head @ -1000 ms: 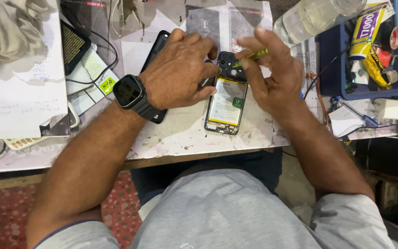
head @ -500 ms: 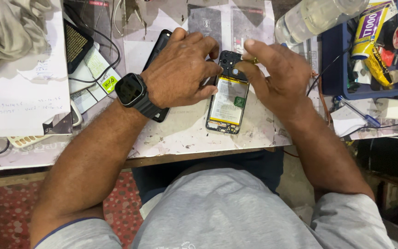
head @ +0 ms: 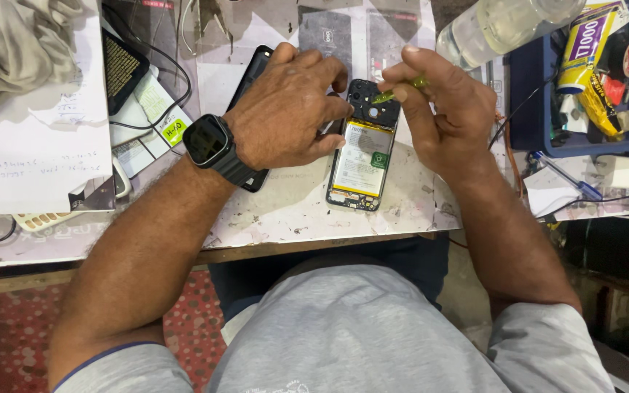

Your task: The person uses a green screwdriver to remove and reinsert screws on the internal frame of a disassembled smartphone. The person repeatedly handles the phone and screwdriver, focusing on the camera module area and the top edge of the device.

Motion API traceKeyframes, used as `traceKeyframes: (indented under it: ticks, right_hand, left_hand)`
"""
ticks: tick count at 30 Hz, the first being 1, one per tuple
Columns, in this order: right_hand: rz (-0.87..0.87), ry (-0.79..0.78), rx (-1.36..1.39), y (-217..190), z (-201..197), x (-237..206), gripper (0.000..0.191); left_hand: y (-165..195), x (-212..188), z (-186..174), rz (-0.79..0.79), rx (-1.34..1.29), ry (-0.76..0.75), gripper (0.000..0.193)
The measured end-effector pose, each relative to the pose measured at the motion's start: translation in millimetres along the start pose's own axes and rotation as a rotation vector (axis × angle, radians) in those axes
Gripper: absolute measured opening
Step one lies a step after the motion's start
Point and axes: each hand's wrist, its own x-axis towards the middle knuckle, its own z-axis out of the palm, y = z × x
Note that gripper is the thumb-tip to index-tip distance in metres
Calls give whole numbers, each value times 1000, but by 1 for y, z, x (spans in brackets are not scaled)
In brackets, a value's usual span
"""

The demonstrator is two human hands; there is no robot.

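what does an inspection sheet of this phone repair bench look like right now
surface: white worktop, scuffed and stained, wooden front edge
job's things: opened phone lying flat, back off, battery showing; thin green tool tipped at its camera end
clutter: second dark phone partly under the left wrist; papers; crumpled cloth; clear bottle; blue tray with a glue tube
grippers: left hand steadying the opened phone's side; right hand pinching the green tool
cables: black leads at upper left; thin wire by the tray
surroundings: red patterned floor below the bench
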Motion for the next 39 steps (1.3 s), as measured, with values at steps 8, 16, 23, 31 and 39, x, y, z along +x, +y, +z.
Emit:
traceKeyframes:
  ticks: [8, 16, 23, 31, 39]
  right_hand:
    - [-22, 33, -2, 5, 1, -6, 44]
    - [4, 66, 133, -2, -3, -8, 46]
    - [61, 36, 49, -23, -20, -11, 46]
    - [92, 60, 111, -8, -11, -17, 44]
    - [67, 46, 105, 3, -9, -19, 41]
  left_hand:
    - [0, 0, -1, 6, -15, -1, 35]
    - [1, 0, -3, 3, -30, -5, 34]
    - [0, 1, -2, 22, -20, 3, 32]
    - [-1, 2, -5, 32, -31, 3, 33]
    - [-1, 1, -4, 11, -45, -6, 37]
